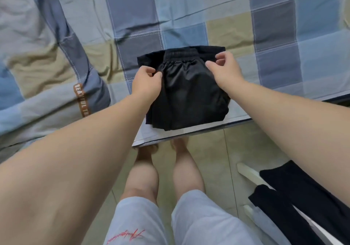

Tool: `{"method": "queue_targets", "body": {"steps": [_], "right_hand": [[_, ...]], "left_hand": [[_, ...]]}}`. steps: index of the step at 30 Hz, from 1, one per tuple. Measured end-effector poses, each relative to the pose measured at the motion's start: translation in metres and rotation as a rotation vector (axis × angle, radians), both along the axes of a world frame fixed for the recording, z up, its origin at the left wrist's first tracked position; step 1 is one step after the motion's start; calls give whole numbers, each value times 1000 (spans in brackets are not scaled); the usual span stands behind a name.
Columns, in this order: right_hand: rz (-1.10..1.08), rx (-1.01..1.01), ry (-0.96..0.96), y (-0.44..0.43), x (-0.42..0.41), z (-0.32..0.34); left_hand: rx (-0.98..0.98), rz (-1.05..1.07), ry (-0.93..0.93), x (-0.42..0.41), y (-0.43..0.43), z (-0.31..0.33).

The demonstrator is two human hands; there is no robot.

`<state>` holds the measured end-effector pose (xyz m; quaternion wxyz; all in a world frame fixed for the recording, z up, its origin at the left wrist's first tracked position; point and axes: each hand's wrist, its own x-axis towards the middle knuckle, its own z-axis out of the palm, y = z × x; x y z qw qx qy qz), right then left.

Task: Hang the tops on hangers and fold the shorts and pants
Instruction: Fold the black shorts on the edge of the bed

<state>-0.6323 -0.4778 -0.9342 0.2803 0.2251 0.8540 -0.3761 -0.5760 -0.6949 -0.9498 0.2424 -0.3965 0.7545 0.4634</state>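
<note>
A pair of black shorts point(186, 95) lies folded on the bed near its front edge, elastic waistband facing away from me. It rests on another folded black garment point(147, 59) that sticks out at the back left. My left hand point(146, 83) pinches the left side of the shorts just below the waistband. My right hand point(224, 67) pinches the right end of the waistband with thumb and fingers. More black clothing point(295, 201) hangs over a white rack at the lower right.
A checked blue, grey and beige sheet point(274, 36) covers the bed. A rumpled quilt in the same pattern point(47, 65) lies heaped on the left. The bed's front edge point(189, 134) runs just above my bare feet on the tiled floor point(214, 155).
</note>
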Motion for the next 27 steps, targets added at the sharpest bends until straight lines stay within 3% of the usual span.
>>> {"method": "queue_targets", "body": {"steps": [5, 10, 17, 27], "right_hand": [[-124, 142, -48, 23, 23, -31], [-271, -23, -198, 36, 52, -66], [-406, -229, -334, 11, 72, -64], [-645, -296, -490, -20, 153, 32]], "left_hand": [[-126, 93, -175, 29, 0, -29], [165, 219, -181, 57, 6, -56], [168, 77, -211, 56, 3, -50], [96, -257, -443, 84, -54, 43]]}}
